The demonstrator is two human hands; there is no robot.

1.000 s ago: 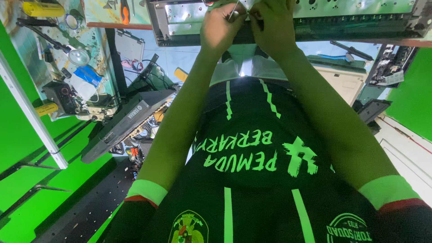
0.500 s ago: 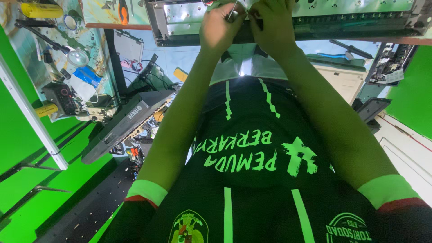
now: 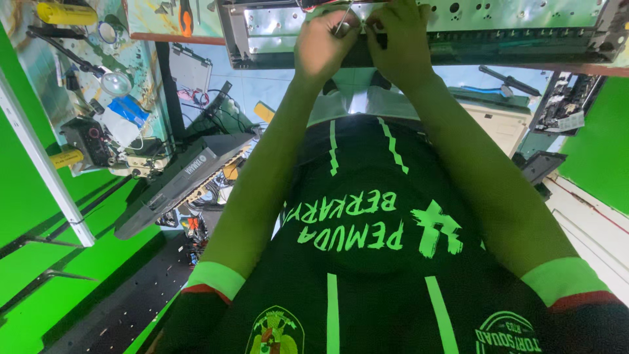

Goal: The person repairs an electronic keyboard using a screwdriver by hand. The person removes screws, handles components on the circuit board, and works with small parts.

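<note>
Left hand [image 3: 325, 47] fingers curled closed, pinching a thin shiny metal tool [image 3: 342, 19]. Right hand [image 3: 398, 40] fingers bent closed, pressed against the front edge of a flat, perforated grey metal chassis [image 3: 524, 16]. Chassis directly under and beyond both sets of fingers. Just beside, fingertips nearly touching.

Both hands [image 3: 363, 46] together, fingers [image 3: 341, 26] pinched.
</note>
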